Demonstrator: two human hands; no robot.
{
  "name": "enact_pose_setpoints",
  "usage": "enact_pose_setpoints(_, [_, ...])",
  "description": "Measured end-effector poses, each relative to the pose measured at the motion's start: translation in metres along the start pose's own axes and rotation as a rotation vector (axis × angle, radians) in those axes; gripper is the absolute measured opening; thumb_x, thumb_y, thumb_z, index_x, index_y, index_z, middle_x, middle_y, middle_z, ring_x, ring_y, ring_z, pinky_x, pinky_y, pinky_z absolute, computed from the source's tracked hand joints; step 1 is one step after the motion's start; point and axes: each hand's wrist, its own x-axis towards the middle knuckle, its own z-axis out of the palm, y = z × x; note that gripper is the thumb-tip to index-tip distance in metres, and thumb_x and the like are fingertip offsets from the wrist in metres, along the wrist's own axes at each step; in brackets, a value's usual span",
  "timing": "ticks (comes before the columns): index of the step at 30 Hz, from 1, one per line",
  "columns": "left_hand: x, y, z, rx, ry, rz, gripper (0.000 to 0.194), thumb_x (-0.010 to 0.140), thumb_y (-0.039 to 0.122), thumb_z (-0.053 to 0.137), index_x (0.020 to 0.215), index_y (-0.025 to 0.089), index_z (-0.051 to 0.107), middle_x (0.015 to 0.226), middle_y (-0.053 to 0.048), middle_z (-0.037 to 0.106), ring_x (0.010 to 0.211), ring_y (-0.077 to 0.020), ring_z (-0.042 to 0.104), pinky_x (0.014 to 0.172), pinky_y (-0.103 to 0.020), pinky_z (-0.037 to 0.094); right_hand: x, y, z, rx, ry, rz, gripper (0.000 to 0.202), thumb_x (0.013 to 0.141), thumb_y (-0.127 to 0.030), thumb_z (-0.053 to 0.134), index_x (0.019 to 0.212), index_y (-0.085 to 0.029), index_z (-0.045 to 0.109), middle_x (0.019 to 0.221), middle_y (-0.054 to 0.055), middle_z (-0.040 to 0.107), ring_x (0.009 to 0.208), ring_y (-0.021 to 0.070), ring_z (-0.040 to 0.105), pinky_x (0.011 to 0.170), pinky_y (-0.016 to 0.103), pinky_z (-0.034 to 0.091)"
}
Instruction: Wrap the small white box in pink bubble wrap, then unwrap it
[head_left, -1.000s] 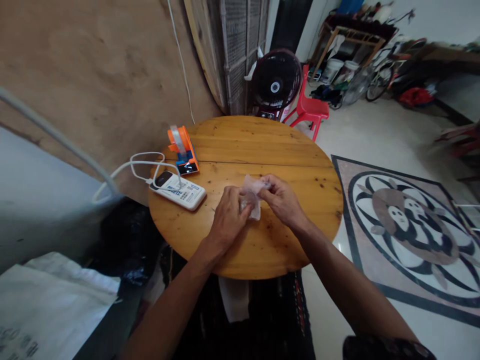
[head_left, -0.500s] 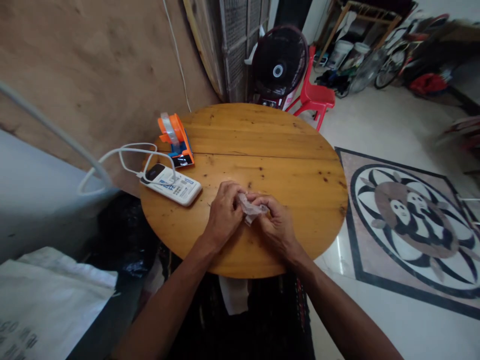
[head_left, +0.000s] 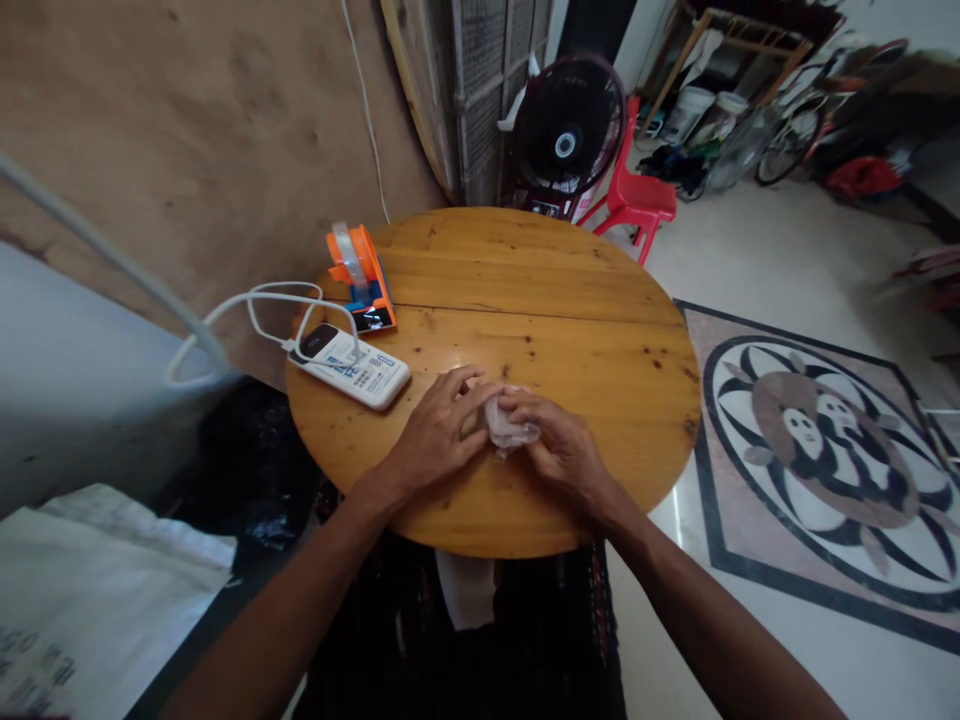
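Over the near half of a round wooden table [head_left: 480, 340], my two hands meet around a small crumpled piece of thin, whitish, see-through film [head_left: 511, 428]. My right hand [head_left: 562, 440] pinches it from the right, thumb below and fingers on top. On its left side, my left hand [head_left: 442, 430] has its fingers apart, with the fingertips at the film's edge. Behind the fingers, part of the film is hidden.
A white power bank [head_left: 360, 372] with a white cable lies at the table's left. Behind it stands an orange and blue tape dispenser [head_left: 360, 275]. Beyond the table are a black fan [head_left: 566, 140] and a red chair [head_left: 641, 198].
My left hand has loosened its pinch, spread its fingers and shifted slightly left. The film now looks more bunched beside my right fingers. The view has shifted slightly.
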Motion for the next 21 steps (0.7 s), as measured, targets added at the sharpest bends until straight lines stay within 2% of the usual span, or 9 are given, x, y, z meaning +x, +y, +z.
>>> enact_pose_setpoints(3, [-0.002,-0.006,0.002,0.091,0.063,0.099,0.04,0.088,0.023,0.058,0.127,0.021,0.057,0.137,-0.012,0.051,0.126,-0.0268,0.048,0.105,-0.049,0.043,-0.005,0.003,0.001,-0.118,-0.028,-0.116,0.03,0.083,-0.006,0.051,0.105,-0.025,0.06,0.124,0.008,0.066,0.125,0.0204,0.056,0.106,0.048,0.045])
enact_pose_setpoints(6, [-0.004,-0.009,0.004,0.113,0.077,0.164,0.034,0.088,0.018,0.055,0.122,0.021,0.06,0.139,-0.011,0.053,0.133,-0.0271,0.044,0.108,-0.051,0.041,-0.01,0.006,0.001,-0.188,-0.088,-0.15,0.036,0.085,-0.006,0.049,0.114,-0.025,0.059,0.133,0.008,0.061,0.132,0.0211,0.05,0.11,0.052,0.041])
enact_pose_setpoints(10, [-0.004,-0.01,0.005,0.072,0.053,0.189,0.036,0.088,0.012,0.049,0.122,0.019,0.058,0.136,-0.011,0.057,0.136,-0.0256,0.042,0.11,-0.051,0.041,-0.011,0.011,-0.009,-0.241,-0.232,-0.197,0.041,0.089,-0.006,0.047,0.124,-0.026,0.057,0.139,0.007,0.056,0.137,0.018,0.043,0.113,0.047,0.04])
enact_pose_setpoints(12, [-0.003,-0.01,0.004,0.051,0.021,0.197,0.036,0.088,0.013,0.05,0.123,0.017,0.056,0.138,-0.013,0.054,0.137,-0.0256,0.042,0.111,-0.05,0.041,-0.009,0.013,-0.014,-0.254,-0.263,-0.221,0.04,0.091,-0.007,0.047,0.125,-0.026,0.056,0.14,0.006,0.055,0.137,0.0178,0.042,0.113,0.046,0.041])
enact_pose_setpoints(16, [-0.001,-0.012,0.003,0.027,-0.07,0.209,0.039,0.087,0.017,0.053,0.126,0.014,0.05,0.144,-0.019,0.046,0.138,-0.0263,0.039,0.111,-0.049,0.041,-0.008,0.017,-0.015,-0.24,-0.235,-0.264,0.042,0.09,-0.007,0.049,0.128,-0.024,0.055,0.138,0.009,0.057,0.137,0.0191,0.043,0.112,0.047,0.043])
enact_pose_setpoints(21, [0.0,-0.012,0.009,-0.059,-0.025,0.149,0.036,0.088,0.014,0.051,0.123,0.015,0.051,0.136,-0.017,0.052,0.132,-0.023,0.047,0.108,-0.045,0.043,-0.01,0.016,-0.006,-0.168,-0.112,-0.219,0.045,0.086,-0.003,0.047,0.122,-0.028,0.058,0.135,0.005,0.06,0.13,0.0182,0.052,0.11,0.046,0.045])
